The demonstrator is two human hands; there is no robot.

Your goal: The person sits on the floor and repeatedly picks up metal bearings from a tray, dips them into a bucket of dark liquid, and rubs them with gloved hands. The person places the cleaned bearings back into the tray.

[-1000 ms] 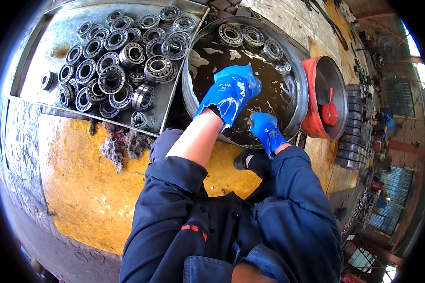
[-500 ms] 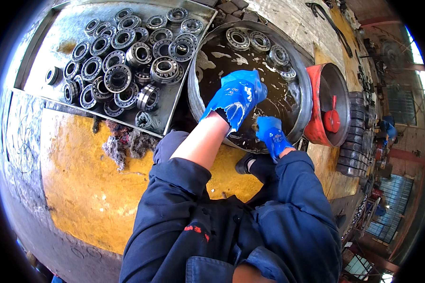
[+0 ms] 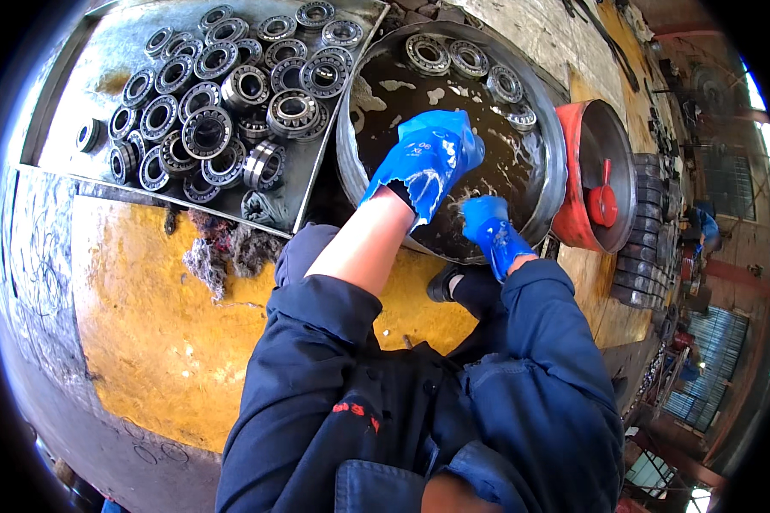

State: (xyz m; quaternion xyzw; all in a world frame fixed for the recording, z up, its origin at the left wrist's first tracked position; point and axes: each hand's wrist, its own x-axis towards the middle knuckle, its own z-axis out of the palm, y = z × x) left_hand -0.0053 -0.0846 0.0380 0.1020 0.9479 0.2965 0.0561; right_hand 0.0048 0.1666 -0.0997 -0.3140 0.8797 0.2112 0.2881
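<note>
Both my hands wear blue rubber gloves and are over a round metal tub (image 3: 348, 154) of murky brown liquid. My left hand (image 3: 441, 145) is over the tub's middle, back of the glove up, fingers curled under; what they hold is hidden. Closer to me and to the right, my right hand (image 3: 488, 224) is closed like a fist just above the liquid; I cannot make out what is in it. Several roller bearings, one of them a large ring (image 3: 427, 55), sit along the tub's far right inner edge, partly in the liquid.
On the left, a metal tray (image 3: 304, 192) holds many bearings (image 3: 207, 132) and a grey rag (image 3: 261, 209). Dirty rags (image 3: 205, 263) lie by its near edge. A red pan (image 3: 569, 218) with a red-handled tool (image 3: 603, 201) stands right of the tub, beside stacked dark rings (image 3: 642, 239).
The view has shifted slightly, so the tray and tub sit a little higher. My right hand has moved slightly away from me; my left hand stays over the tub's middle.
</note>
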